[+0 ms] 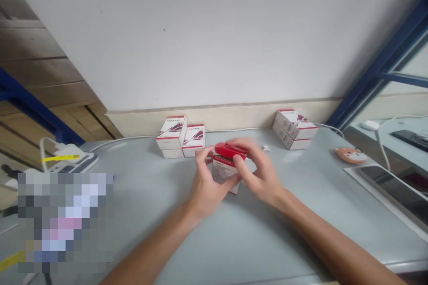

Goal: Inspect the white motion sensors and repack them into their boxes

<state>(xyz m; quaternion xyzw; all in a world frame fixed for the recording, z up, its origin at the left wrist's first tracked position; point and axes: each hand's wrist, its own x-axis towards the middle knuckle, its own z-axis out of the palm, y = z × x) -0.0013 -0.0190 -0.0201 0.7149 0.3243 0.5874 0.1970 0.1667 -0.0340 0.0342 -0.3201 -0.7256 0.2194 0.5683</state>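
A small red and white carton (224, 169) with "DETECTOR" printed on its front stands upright at the middle of the table. Its red top flap is raised a little, leaving a dark gap under it. My left hand (206, 182) grips the carton's left side and front, fingers wrapped round it. My right hand (257, 169) has its fingers on the red flap, with the thumb against the flap's front edge. The inside of the carton cannot be seen.
Similar cartons stand by the wall, some at the back left (171, 136) and a stacked pair (294, 129) at the back right. A small white piece (265, 148), an orange animal-faced object (351, 155) and a power strip (75, 160) lie on the grey table (150, 196). A blurred patch covers the left.
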